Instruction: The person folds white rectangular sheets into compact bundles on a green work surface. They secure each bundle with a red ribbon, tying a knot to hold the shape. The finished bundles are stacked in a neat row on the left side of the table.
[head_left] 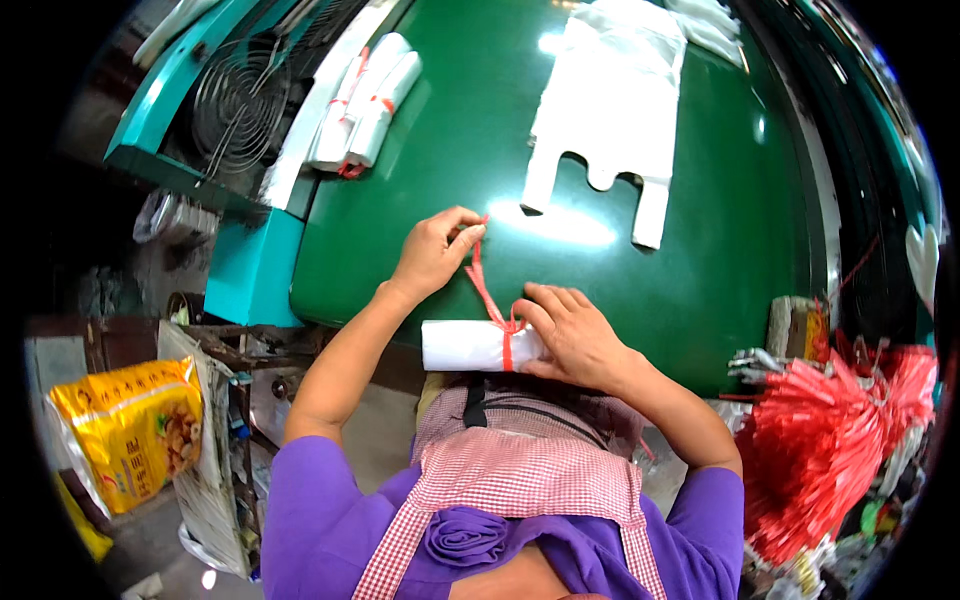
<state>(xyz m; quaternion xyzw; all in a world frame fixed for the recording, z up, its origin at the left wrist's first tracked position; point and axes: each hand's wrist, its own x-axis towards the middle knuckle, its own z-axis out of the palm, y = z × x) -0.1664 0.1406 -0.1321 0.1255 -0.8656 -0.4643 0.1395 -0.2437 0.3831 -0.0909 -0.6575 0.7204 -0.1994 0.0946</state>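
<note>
Some string [483, 290], pinched by the left hand [435, 252], could be snapping if yanked while the right hand [580, 342] is gripping the roll [462, 346].

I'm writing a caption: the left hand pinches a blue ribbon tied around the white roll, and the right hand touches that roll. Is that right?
The colour is wrong: the left hand pinches a red ribbon, as the head view shows; the rest stands.
</note>
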